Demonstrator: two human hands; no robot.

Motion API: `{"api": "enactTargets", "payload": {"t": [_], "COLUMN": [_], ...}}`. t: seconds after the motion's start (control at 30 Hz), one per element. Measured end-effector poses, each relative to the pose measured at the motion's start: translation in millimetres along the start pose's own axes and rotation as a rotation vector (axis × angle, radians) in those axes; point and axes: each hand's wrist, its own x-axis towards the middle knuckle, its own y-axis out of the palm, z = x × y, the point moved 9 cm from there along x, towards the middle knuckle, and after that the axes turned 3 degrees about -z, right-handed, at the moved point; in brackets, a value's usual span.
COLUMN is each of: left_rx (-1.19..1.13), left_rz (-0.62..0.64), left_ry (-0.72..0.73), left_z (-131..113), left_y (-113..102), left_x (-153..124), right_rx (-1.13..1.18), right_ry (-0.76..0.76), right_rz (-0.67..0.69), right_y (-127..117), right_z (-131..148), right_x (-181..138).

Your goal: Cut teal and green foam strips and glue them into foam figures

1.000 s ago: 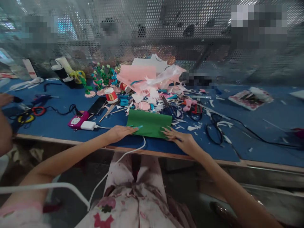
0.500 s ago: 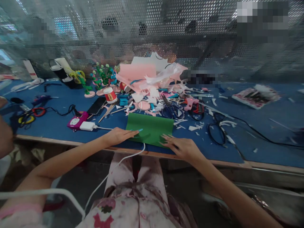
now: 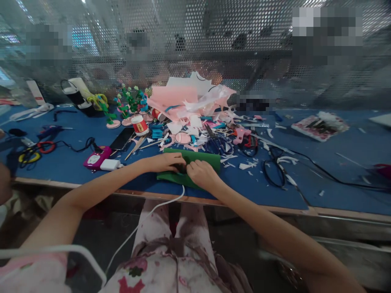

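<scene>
Both hands, left hand [image 3: 166, 162] and right hand [image 3: 200, 173], are gripping the soft green felt sheet [image 3: 210, 161] with curled fingers, bunching it on the blue bench [image 3: 305, 179]

The light is soft and even, and it seems to come mostly from behind the perforated metal screen [image 3: 195, 40], where bright spots shine through the holes at the top left corner. The blue bench [image 3: 336, 162] is well lit, with only weak shadows. Below its front edge the picture becomes dim. The wide lens bends the bench's front edge and stretches things at the borders. The whole picture is a little blurred, so small scraps are hard to read. Some areas on the screen are pixelated.
</scene>
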Motion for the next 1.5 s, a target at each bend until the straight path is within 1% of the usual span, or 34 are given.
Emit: {"api": "enactTargets", "payload": {"t": [0.07, 0.17, 0.3, 0.37, 0.47, 0.57, 0.67, 0.93, 1.07, 1.13, 1.27, 1.4, 1.5], "left_rx": [0.012, 0.013, -0.035, -0.032, -0.005, 0.023, 0.049, 0.065, 0.073, 0.073, 0.079, 0.086, 0.1], "left_rz": [-0.066, -0.08, 0.044, 0.087, 0.089, 0.069, 0.058, 0.008, -0.02, -0.014, 0.018, 0.025, 0.013], "left_ry": [-0.028, -0.017, -0.057, -0.091, -0.13, -0.147, -0.149, -0.186, -0.198, -0.214, -0.306, -0.414, -0.438], "left_z": [4, 6, 14, 19, 25, 28, 29, 33, 36, 37, 41, 48, 52], "left_y": [5, 14, 25, 28, 29, 29, 28, 27, 25, 24, 22, 19, 19], "left_x": [1, -1, -3, -2, -2, -2, -2, -5, -6, -7, -13, -26, -32], "right_rx": [0.069, 0.161, 0.307, 0.389, 0.454, 0.445, 0.428, 0.464, 0.439, 0.429, 0.393, 0.343, 0.316], "right_ry": [0.096, 0.191, 0.192, 0.176, 0.175, 0.176, 0.191, 0.3, 0.34, 0.352, 0.402, 0.463, 0.552], "right_rz": [-0.002, -0.083, -0.231, -0.257, -0.222, -0.156, -0.113, -0.111, -0.09, -0.093, -0.115, -0.091, -0.065], "right_y": [7, 7, 4, 7, 16, 22, 23, 21, 21, 20, 17, 21, 25], "right_z": [-11, -22, -26, -27, -28, -27, -27, -36, -41, -44, -56, -68, -77], "right_x": [2, -1, -5, -5, -6, -8, -11, -15, -16, -17, -23, -32, -39]}}
